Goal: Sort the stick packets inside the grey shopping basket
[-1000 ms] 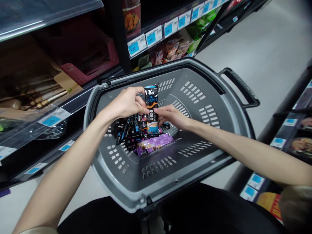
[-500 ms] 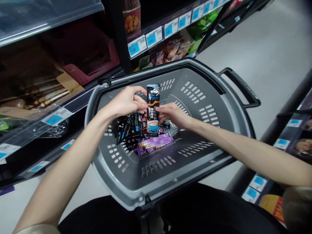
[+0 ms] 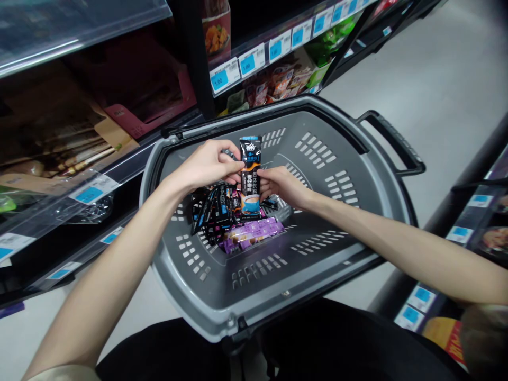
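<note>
Between my two hands, a slim black coffee sachet (image 3: pixel 250 180) with a blue cup and an orange band stands upright above the inside of a grey shopping basket (image 3: pixel 317 264). My left hand (image 3: pixel 212 165) pinches its left edge, thumb on the front. The fingers of my right hand (image 3: pixel 282 186) close on its right edge, lower down. Below the hands, several more black sachets (image 3: pixel 214 214) lie in a pile on the basket floor. Purple packets (image 3: pixel 254 233) with a shiny wrapper lie in front of that pile.
Shelves with blue-marked price tags (image 3: pixel 248 64) run behind the basket and down the left. Small snack packs (image 3: pixel 273 84) sit on the lower shelf. The basket's black handle (image 3: pixel 392 143) sticks out at right. Another shelf (image 3: pixel 460 233) stands on the right, with pale floor (image 3: pixel 448 69) between.
The sachet has tilted slightly so its printed front faces me more squarely and its lower end is a little higher. Both hands keep their hold, nearly still.
</note>
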{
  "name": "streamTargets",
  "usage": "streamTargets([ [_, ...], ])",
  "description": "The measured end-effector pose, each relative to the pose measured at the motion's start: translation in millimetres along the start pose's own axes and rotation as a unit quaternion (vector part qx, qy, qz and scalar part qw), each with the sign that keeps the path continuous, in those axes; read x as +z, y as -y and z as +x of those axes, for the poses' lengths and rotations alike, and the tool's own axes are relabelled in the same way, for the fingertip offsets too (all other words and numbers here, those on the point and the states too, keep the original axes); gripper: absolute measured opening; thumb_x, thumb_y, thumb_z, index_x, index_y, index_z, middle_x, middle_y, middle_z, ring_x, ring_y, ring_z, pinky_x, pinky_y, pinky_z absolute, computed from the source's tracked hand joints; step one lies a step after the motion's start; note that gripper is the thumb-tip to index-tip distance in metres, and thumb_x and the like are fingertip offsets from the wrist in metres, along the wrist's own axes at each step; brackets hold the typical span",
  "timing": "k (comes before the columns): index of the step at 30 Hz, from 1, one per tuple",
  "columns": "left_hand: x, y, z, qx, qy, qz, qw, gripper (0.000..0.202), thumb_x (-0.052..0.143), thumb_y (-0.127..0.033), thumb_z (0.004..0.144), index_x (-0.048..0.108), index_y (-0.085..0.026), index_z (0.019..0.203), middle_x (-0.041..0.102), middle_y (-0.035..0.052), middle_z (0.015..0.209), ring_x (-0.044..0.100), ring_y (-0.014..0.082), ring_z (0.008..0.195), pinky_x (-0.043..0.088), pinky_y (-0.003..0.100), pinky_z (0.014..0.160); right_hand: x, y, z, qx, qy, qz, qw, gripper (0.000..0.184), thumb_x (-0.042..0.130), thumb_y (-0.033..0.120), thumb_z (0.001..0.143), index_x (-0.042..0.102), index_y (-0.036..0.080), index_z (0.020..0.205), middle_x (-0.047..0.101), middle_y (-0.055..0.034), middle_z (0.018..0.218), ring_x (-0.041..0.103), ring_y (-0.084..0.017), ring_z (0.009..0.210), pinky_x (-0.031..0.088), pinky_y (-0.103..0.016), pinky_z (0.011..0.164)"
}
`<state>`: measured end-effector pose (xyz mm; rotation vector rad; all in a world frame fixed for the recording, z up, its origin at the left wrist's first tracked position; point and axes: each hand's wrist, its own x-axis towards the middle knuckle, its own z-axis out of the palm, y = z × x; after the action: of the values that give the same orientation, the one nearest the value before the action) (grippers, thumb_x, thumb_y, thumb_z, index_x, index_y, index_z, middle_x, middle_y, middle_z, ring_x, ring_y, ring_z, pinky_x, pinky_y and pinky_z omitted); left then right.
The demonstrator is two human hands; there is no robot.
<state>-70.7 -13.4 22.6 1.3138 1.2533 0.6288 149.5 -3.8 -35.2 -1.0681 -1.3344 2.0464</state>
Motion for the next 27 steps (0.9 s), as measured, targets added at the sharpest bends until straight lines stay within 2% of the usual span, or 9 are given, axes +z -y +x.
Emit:
streamTargets([
  [5,2.6,-1.4,0.8,-0.018,-0.014,-0.01,1.0,0.024,0.081,-0.034,0.083,0.063,-0.018,0.087,0.075,0.008,0.076,0.077,0.02,0.073,0.065,0.034,0.072,0.1,0.8,-0.9,-0.001,-0.006,-0.031,1.0,0.044,0.072,0.046,0.091,0.049,0.022,0.062,0.045,0.0032,0.058,0.045,-0.011,0.053,0.056,-0.03,0.058],
  [10,4.5,-3.8,1.4,-0.033,-0.017,-0.026,0.999,0.026,0.079,-0.038,0.086,0.064,-0.017,0.085,0.076,0.0088,0.079,0.076,0.0183,0.07,0.064,0.032,0.068,-0.6,0.9,-1.3,-0.013,-0.004,-0.037,0.999,0.044,0.072,0.047,0.09,0.051,0.022,0.061,0.047,0.0031,0.056,0.048,-0.012,0.053,0.056,-0.031,0.058],
  [14,4.6,-3.5,1.1,-0.04,-0.013,-0.033,0.999,0.028,0.079,-0.041,0.087,0.063,-0.017,0.086,0.076,0.0079,0.078,0.076,0.0185,0.068,0.064,0.032,0.066,-1.2,0.2,-1.3,-0.014,0.003,-0.043,0.999,0.045,0.072,0.047,0.091,0.052,0.021,0.06,0.048,0.0027,0.056,0.049,-0.012,0.052,0.056,-0.033,0.059],
  [21,4.2,-2.5,0.4,-0.032,-0.02,-0.024,0.999,0.025,0.077,-0.037,0.089,0.06,-0.018,0.092,0.074,0.0076,0.079,0.076,0.0199,0.07,0.064,0.035,0.068,-1.7,-2.9,-0.6,-0.008,0.004,-0.032,0.999,0.04,0.071,0.046,0.092,0.056,0.021,0.065,0.054,0.0001,0.061,0.053,-0.014,0.058,0.055,-0.033,0.06],
  [27,3.8,0.3,1.0,-0.026,-0.027,-0.021,0.999,0.024,0.076,-0.034,0.089,0.058,-0.019,0.094,0.073,0.0066,0.077,0.075,0.019,0.066,0.064,0.033,0.066,0.7,-1.8,-0.8,-0.005,0.001,-0.027,1.0,0.033,0.072,0.039,0.086,0.055,0.02,0.065,0.048,0.0028,0.058,0.048,-0.011,0.054,0.054,-0.027,0.056],
])
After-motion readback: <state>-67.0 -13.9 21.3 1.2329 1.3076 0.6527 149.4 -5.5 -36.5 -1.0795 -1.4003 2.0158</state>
